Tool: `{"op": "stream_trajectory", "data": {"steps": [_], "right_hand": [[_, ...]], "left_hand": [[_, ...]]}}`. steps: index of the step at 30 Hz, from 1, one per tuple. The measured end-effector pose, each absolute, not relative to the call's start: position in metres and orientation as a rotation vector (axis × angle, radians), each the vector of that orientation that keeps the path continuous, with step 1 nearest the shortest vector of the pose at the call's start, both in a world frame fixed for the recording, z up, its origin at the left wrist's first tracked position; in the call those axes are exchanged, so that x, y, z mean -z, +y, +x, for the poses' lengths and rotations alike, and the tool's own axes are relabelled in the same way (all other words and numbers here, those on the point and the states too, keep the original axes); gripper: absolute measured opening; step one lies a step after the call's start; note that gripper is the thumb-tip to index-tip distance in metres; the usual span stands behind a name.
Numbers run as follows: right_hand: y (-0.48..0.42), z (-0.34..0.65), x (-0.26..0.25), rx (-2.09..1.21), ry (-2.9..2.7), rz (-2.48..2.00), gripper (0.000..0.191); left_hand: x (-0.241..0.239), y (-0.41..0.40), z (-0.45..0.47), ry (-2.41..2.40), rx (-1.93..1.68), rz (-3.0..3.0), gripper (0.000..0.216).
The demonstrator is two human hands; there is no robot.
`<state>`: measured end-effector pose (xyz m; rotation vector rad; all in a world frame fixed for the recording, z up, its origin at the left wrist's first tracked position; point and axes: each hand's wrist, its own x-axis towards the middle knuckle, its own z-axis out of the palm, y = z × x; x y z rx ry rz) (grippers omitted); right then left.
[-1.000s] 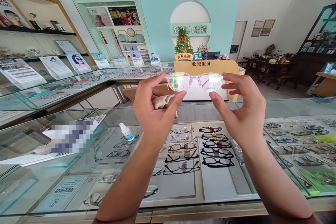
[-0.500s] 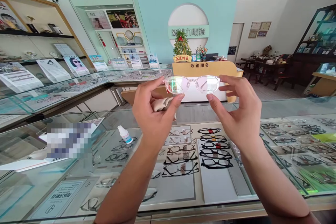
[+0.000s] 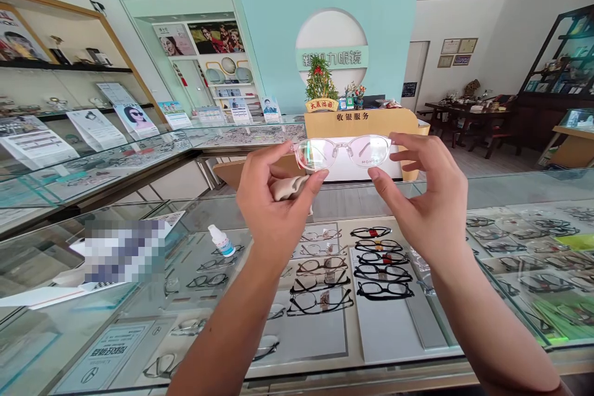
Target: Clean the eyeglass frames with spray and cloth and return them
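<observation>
Raised in front of me is a pair of clear-framed eyeglasses (image 3: 343, 151), its lenses facing me with lettering on the right one. My left hand (image 3: 273, 198) pinches the left end of the frame between thumb and fingers. A bunched pale cloth (image 3: 288, 188) is tucked in the same palm. My right hand (image 3: 427, 198) grips the right end, fingertips at the hinge and thumb close to the lower rim. Both hands are above the glass display counter (image 3: 208, 346), apart from its top.
A small white spray bottle (image 3: 221, 241) and papers (image 3: 116, 253) lie on the counter, left. Under the glass are rows of dark-framed eyeglasses (image 3: 384, 273). Another glass case (image 3: 185, 142) runs along the left, and a wooden cashier desk (image 3: 408, 127) stands ahead.
The eyeglasses and both hands have shifted slightly right and down in view. The glasses' angle has changed a little, and both hands keep their hold.
</observation>
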<state>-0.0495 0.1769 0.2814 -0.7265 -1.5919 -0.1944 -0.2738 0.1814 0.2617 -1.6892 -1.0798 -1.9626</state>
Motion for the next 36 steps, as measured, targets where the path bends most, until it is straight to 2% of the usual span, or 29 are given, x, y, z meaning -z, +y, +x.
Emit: {"op": "stream_trajectory", "data": {"steps": [17,27,36], "right_hand": [[0.1757,-0.0504,-0.2797,0.163,-1.589,-0.749,0.039],[0.1785,-0.0574,-0.275,0.207,-1.552,-0.676,0.041],[0.183,-0.0579,-0.2719,0.133,-1.592,-0.747,0.043]], "left_hand": [[-0.2599,0.1836,-0.27,-1.07,1.941,-1.669,0.054],[-0.2621,0.1872,-0.2692,-1.105,2.023,-1.717,0.047],[-0.2594,0.1881,-0.2691,-1.068,1.974,-1.666,0.054]]}}
